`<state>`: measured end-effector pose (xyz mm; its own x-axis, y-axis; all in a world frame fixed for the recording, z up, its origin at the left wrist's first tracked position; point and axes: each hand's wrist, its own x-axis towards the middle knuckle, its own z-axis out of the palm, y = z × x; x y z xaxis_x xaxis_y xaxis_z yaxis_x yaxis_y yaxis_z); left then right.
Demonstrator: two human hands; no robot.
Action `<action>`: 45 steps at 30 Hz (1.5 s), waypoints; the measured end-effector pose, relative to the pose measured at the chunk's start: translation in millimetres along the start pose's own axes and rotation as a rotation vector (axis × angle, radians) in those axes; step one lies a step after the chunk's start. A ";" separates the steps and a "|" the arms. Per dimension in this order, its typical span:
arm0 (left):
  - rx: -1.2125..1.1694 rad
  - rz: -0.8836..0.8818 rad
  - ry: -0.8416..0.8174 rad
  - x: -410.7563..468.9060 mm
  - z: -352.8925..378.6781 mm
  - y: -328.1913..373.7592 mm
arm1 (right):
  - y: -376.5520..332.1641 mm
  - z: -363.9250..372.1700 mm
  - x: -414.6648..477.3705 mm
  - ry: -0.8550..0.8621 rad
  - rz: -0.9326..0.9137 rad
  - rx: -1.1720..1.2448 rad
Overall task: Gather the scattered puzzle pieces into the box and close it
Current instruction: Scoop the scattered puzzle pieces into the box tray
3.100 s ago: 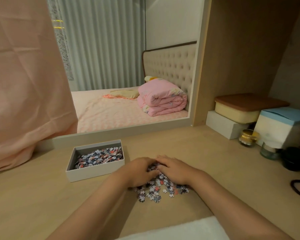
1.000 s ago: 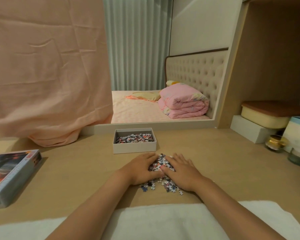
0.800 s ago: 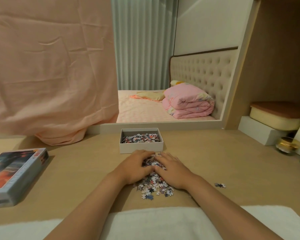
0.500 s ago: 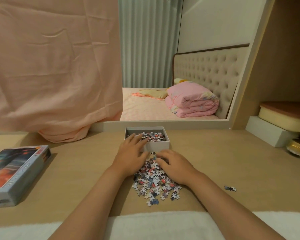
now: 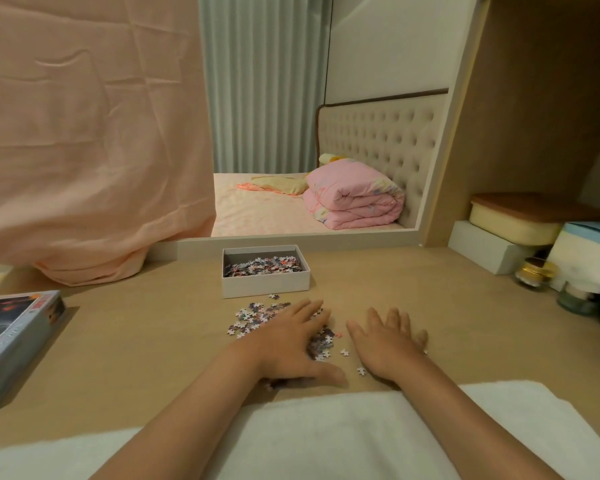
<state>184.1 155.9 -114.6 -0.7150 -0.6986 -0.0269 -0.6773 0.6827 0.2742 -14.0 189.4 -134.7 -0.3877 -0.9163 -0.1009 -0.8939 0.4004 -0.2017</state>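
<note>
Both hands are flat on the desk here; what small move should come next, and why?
Probably draw the left hand and right hand together to bunch the loose pieces: they lie scattered between and beside the flat, parted hands, just short of the open box.

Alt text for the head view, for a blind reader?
Two hands lie flat on a desk: the left hand over loose pieces, the right hand beside them. An open box with pieces stands beyond, a picture box far left.
</note>
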 end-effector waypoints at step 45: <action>0.150 -0.224 0.452 -35.4 -52.6 -58.8 | -79.9 -52.6 14.0 0.233 -0.840 0.073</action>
<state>258.3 129.2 -79.2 -0.4266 -0.8308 0.3575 -0.8458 0.5064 0.1676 40.1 144.0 -68.7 0.3499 -0.8844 0.3090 -0.8908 -0.4162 -0.1825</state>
